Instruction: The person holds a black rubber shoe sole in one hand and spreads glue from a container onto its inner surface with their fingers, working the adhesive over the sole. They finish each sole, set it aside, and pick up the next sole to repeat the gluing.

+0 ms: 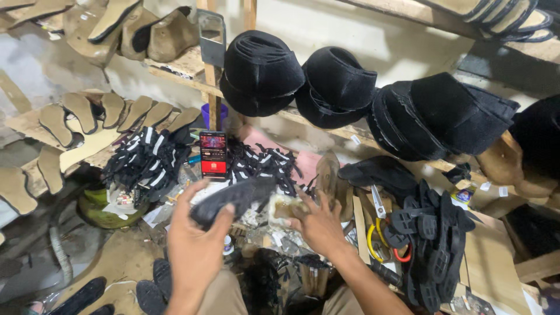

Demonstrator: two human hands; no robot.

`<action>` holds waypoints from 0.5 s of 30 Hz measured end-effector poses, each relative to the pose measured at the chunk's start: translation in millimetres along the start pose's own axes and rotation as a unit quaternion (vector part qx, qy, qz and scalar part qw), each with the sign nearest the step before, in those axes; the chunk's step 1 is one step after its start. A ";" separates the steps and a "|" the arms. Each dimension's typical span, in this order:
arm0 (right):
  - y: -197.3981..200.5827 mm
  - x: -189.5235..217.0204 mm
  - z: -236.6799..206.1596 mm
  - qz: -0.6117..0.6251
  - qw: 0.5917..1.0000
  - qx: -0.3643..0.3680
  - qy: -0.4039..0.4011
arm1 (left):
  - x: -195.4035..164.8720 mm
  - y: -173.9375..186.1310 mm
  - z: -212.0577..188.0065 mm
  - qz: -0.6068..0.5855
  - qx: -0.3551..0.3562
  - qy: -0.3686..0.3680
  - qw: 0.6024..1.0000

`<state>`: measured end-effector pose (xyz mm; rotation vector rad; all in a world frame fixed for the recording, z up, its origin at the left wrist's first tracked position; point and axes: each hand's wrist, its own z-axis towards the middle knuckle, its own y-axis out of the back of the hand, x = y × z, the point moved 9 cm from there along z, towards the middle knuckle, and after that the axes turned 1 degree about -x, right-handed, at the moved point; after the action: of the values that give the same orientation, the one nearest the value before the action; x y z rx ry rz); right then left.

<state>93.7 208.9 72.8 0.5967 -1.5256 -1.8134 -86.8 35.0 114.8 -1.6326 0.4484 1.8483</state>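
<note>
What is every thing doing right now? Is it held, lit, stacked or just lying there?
left hand: gripping the black sole piece
black sole piece: held up, tilted
right hand: fingers spread, resting on the cluttered bench
phone: upright, screen lit
black rolls: sitting on the shelf edge
tan insoles: lined up on the shelf
black soles: stacked on the right

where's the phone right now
In the head view the phone stands upright just left of centre, propped at the foot of the wooden post, between two heaps of black straps, behind the left hand.
</note>
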 end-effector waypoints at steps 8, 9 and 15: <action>44.0 -20.4 -29.8 0.172 0.982 -0.070 -0.032 | 20.8 -71.7 -4.9 -0.043 0.199 0.034 0.978; 63.9 -16.9 -37.7 0.235 0.961 -0.145 0.016 | 26.5 -79.0 -7.5 -0.040 0.219 0.039 0.974; 110.1 5.5 -71.8 0.058 0.953 -0.239 0.175 | 45.1 -116.4 -31.3 -0.117 0.342 0.117 0.925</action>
<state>164.7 148.8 165.8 0.5399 -0.8279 -1.7832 10.6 112.7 82.7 -1.3357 0.8510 1.1327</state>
